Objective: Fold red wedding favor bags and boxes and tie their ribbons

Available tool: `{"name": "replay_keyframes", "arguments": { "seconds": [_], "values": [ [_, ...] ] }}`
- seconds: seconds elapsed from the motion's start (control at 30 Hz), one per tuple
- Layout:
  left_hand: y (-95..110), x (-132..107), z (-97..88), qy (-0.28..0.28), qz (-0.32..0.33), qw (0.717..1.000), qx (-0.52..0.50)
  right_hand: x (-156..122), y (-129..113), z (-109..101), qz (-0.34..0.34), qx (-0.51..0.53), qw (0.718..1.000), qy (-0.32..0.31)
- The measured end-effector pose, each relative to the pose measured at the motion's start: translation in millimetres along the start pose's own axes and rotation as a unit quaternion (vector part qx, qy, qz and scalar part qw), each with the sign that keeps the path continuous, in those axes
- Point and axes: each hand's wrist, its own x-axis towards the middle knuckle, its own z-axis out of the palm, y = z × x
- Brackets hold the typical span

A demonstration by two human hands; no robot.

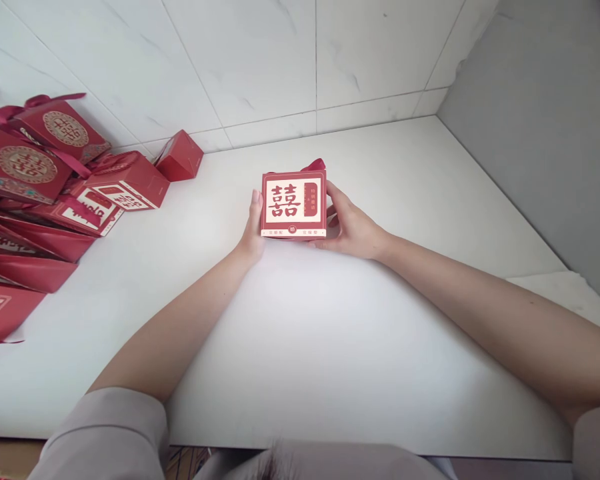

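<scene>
A small red gift box (293,204) with a cream front panel and a large red character stands upright on the white table (330,347), near its middle. A red ribbon shows behind its top edge. My left hand (253,227) presses flat against the box's left side, thumb up along the edge. My right hand (347,223) cups the right side, fingers curled round the back. Both hands hold the box between them.
A heap of red gift boxes (55,180) and flat red cartons with ribbons lies at the table's left edge. One small red box (180,155) leans against the tiled wall behind. A grey wall closes the right side.
</scene>
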Motion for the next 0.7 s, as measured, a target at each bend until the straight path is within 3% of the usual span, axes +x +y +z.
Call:
{"name": "replay_keyframes", "arguments": {
  "seconds": [0.7],
  "values": [
    [-3.4, 0.3, -3.4, -0.013, 0.005, 1.0, -0.008, 1.0, 5.1, 2.1, -0.014, 0.001, 1.0, 0.005]
  ]
}}
